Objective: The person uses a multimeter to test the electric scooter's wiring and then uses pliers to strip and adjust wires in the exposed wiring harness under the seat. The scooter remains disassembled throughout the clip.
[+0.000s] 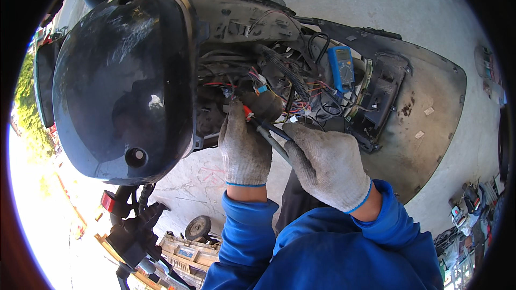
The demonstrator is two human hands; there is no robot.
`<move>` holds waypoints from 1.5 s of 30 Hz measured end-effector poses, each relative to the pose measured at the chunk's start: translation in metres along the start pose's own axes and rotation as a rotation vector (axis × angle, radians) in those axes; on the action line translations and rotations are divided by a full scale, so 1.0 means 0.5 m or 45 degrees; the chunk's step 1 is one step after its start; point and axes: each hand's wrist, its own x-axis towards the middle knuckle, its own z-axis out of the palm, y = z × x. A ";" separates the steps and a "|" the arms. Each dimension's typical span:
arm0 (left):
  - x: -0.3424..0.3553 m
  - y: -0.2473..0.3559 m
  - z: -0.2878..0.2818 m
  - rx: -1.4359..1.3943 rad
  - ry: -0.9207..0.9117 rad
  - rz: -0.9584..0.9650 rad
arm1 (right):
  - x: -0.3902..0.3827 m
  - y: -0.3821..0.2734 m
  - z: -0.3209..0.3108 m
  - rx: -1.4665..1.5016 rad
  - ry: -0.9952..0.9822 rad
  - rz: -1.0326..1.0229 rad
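Note:
Both my hands wear whitish knitted gloves with blue cuffs and work over the opened body of a scooter-like vehicle. In my right hand (329, 162) is a pair of pliers (275, 138) with dark handles and a red-orange part near the head. The pliers point up and left toward my left fingertips; their jaws are hidden. My left hand (244, 145) is closed at the wiring cavity, its fingertips beside a thin dark wire (232, 90); what they pinch is hidden. Loose coloured wires (293, 108) with small connectors (262, 89) lie just beyond.
A glossy black front cover (121, 86) rises at the left. A blue multimeter (342, 67) rests on the wiring, right of a black corrugated tube (285, 70). A large dusty panel (430, 102) extends right. Handlebar parts (134, 231) jut out lower left; piled parts (473, 220) lie lower right.

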 end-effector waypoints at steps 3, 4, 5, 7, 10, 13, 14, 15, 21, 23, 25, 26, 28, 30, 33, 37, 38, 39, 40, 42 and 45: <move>-0.002 -0.001 0.001 0.083 0.036 0.040 | -0.004 -0.012 0.007 -0.072 -0.031 0.011; -0.005 -0.003 0.005 0.107 0.062 0.051 | -0.010 -0.009 0.017 -0.105 -0.044 -0.005; -0.006 -0.004 0.008 0.131 0.089 0.062 | -0.012 -0.009 0.024 -0.135 -0.046 -0.021; -0.007 -0.006 0.007 0.188 0.099 0.097 | -0.015 -0.008 0.036 -0.197 -0.054 -0.053; -0.013 -0.006 0.010 0.251 0.136 0.131 | -0.023 -0.006 0.054 -0.469 -0.053 -0.177; -0.011 -0.007 0.012 0.264 0.169 0.132 | -0.024 -0.003 0.063 -0.511 -0.045 -0.213; -0.009 -0.007 0.012 0.262 0.178 0.129 | -0.025 -0.003 0.069 -0.458 -0.050 -0.195; -0.006 -0.009 0.005 0.240 0.148 0.145 | -0.025 -0.003 0.073 -0.404 -0.054 -0.177; 0.000 -0.012 -0.010 0.174 0.086 0.172 | -0.026 0.016 0.103 0.489 0.031 0.141; 0.004 -0.014 -0.019 0.137 0.081 0.152 | -0.023 0.012 0.099 0.559 -0.018 0.178; 0.000 -0.012 -0.021 0.164 0.049 0.145 | -0.022 0.009 0.098 0.443 -0.037 0.142; -0.001 -0.010 -0.021 0.179 0.032 0.142 | -0.022 0.007 0.097 0.292 -0.030 0.087; -0.009 -0.009 -0.004 0.241 0.079 0.165 | -0.022 0.005 0.094 0.003 -0.058 -0.022; -0.014 -0.008 0.001 0.279 0.115 0.177 | -0.020 0.005 0.085 -0.273 -0.125 -0.132; -0.013 -0.009 -0.003 0.285 0.112 0.165 | -0.021 0.014 0.093 -0.257 -0.095 -0.153; -0.005 -0.010 -0.020 0.270 0.052 0.145 | -0.015 0.001 0.087 0.160 -0.028 0.051; -0.005 -0.010 -0.020 0.269 0.040 0.141 | -0.016 0.001 0.090 0.257 -0.002 0.081; -0.007 -0.010 -0.015 0.281 0.058 0.146 | -0.017 0.002 0.094 0.354 0.024 0.112; -0.010 -0.009 -0.006 0.292 0.076 0.152 | -0.018 0.003 0.099 0.422 0.039 0.135; -0.013 -0.009 0.004 0.304 0.103 0.153 | -0.021 0.006 0.107 0.559 0.070 0.182; -0.012 -0.009 0.006 0.303 0.110 0.143 | -0.019 0.008 0.106 0.471 0.038 0.146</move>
